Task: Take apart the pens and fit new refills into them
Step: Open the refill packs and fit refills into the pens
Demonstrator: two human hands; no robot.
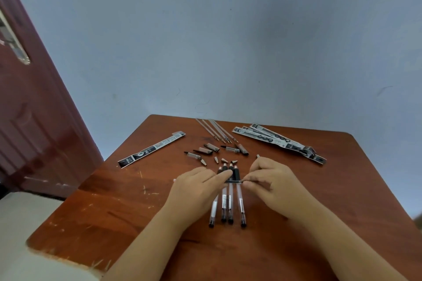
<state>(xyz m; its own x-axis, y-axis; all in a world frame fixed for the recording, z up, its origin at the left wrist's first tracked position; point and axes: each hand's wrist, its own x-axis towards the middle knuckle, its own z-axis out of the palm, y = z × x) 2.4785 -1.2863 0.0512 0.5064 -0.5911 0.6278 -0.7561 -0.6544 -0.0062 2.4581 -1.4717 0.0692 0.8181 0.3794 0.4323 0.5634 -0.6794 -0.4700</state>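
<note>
A lone refill packet lies toward the tabletop's left edge. At the centre, a person's left hand rests over four pen barrels laid side by side, its fingertips holding one end of a thin dark refill lying crosswise above them. The right hand pinches the other end. Beyond lie loose caps and tips, then bare refills at the far edge; more refill packets sit toward the far right corner. The step looks like refitting: next, the refill must be turned and lined up with an open barrel.
</note>
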